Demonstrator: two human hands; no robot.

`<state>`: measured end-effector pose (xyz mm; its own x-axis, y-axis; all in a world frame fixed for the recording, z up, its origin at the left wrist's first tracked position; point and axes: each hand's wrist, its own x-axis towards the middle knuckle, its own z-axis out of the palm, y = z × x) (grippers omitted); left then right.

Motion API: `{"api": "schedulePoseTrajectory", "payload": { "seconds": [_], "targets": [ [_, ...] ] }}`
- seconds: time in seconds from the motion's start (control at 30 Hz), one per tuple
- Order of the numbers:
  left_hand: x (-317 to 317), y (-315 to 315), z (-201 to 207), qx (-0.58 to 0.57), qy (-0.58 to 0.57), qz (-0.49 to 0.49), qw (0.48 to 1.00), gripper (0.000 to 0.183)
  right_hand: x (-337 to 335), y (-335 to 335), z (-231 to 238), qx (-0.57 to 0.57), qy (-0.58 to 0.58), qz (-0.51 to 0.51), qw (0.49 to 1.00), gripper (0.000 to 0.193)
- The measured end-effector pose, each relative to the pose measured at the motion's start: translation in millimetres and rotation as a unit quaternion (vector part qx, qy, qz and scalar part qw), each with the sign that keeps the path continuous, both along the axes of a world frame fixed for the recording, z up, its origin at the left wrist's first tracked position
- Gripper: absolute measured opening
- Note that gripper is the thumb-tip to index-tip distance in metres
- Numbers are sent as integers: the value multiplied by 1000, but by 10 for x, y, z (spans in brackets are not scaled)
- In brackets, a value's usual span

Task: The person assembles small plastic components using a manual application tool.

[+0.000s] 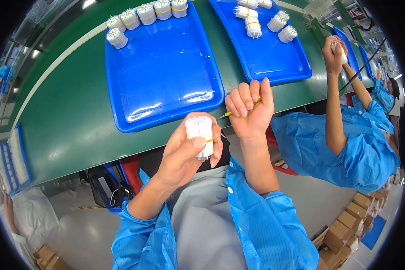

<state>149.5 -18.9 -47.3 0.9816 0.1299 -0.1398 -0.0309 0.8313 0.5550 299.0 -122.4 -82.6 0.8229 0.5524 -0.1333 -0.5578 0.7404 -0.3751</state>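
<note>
My left hand [174,158] is closed around a bundle of white tubes [197,129] bound by a yellow rubber band. The bundle stands nearly upright in front of my body, thumb across its side. My right hand [253,110], curled shut just right of it, grips a thin yellow pen-like tool [228,114] with a pointed metal tip. That tip points toward the bundle but stays apart from it. Beyond my hands lies a blue tray [166,76] with several similar banded bundles [146,14] along its far edge. Another blue tray [274,65], farther right, holds more bundles [254,28], some tipped over.
The trays rest on a green worktable [67,121]. To my right a co-worker in a blue smock [328,144] holds a white piece. A blue rack of white parts [17,157] is at the far left. Cardboard boxes [342,229] stand on the floor at lower right.
</note>
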Motion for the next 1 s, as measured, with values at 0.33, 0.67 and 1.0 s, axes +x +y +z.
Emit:
{"api": "schedulePoseTrajectory", "payload": {
  "seconds": [0.33,0.67,1.0],
  "targets": [
    [296,37,39,51,-15,15,998,45,294,25,-42,20,0,12,1000,50],
    [399,569,132,162,15,46,986,65,462,77,80,8,-3,19,1000,47],
    [989,2241,-103,737,208,251,593,38,1009,-205,242,-400,-324,-52,855,31]
  ]
}}
